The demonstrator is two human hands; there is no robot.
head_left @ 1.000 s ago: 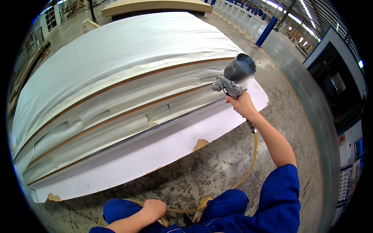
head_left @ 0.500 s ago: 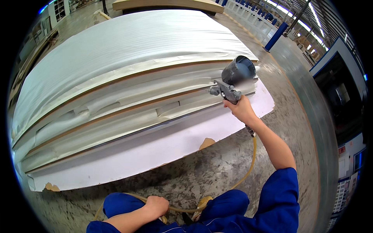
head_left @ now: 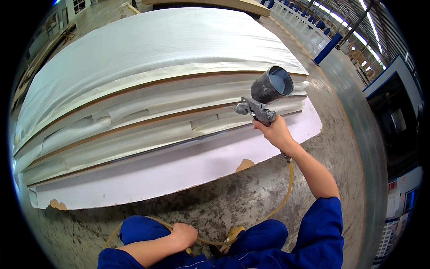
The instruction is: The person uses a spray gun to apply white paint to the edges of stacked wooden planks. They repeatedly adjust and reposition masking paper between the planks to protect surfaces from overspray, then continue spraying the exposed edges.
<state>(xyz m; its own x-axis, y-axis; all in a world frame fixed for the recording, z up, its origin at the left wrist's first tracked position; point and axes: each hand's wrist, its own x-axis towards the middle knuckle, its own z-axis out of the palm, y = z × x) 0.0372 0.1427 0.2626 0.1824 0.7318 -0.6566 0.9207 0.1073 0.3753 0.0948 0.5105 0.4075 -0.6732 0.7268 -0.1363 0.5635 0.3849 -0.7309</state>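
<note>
My right hand [head_left: 277, 133] is closed round the grip of a grey spray gun [head_left: 257, 110], its nozzle pointing left toward the layered edges of a stack. A dark cup [head_left: 272, 85] of grey-blue liquid sits tilted on top of the gun. From the gun's lower end a yellowish air hose [head_left: 286, 197] curves down to my knees. My left hand [head_left: 184, 236] rests closed by my left knee, where the hose runs into it. Long brown-edged panels [head_left: 134, 124] lie stacked with white wrapping sheet [head_left: 156, 42] over the top and between the layers.
A white board [head_left: 148, 175] with chipped edges juts out under the stack, close to my knees. Stained concrete floor [head_left: 215, 188] lies between. Beyond the stack are a wooden board pile [head_left: 215, 4] and a blue post [head_left: 328, 48]. A dark-windowed machine [head_left: 398, 116] stands at right.
The spray gun and my right hand have shifted slightly left along the stack's edge. The view has moved a little, and my left hand stays by the knee.
</note>
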